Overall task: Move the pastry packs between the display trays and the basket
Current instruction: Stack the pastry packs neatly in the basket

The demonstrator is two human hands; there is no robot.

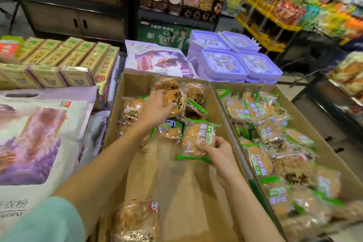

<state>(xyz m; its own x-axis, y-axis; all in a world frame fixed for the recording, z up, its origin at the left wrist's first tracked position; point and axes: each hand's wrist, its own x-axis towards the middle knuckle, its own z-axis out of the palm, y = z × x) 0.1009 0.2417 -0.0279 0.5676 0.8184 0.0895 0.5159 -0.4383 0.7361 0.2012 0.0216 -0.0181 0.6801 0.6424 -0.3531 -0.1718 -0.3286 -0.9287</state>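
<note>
At the far left a large white and purple bag (37, 139) lies flat, with a row of yellow-green boxes (64, 55) standing behind it. Next comes the left tray (115, 108), a cardboard box whose near floor is mostly bare. The left hand (155, 108) reaches to its far end, fingers curled over the edge of a clear pack (175, 102) printed with black characters; the thumb lies on the pack's near side, so it grips that pack. More clear packs sit just beside and behind it against the tray's back wall. One more pastry pack (137, 220) lies alone at the near end, below the left forearm.

Toward the middle of the same tray, the right hand (214, 149) pinches the lower edge of a green pack (198, 139), fingertips on its face, thumb under it. That pack touches another green-edged one to its left, and sits well nearer the person than the clear pack.

Right of a shared cardboard wall, the right tray (322, 143) is heaped with green-labelled packs, apart from both hands. Behind the trays stand stacked purple tubs (235, 61). Shelves of goods at the far right are blurred. No basket can be made out.
</note>
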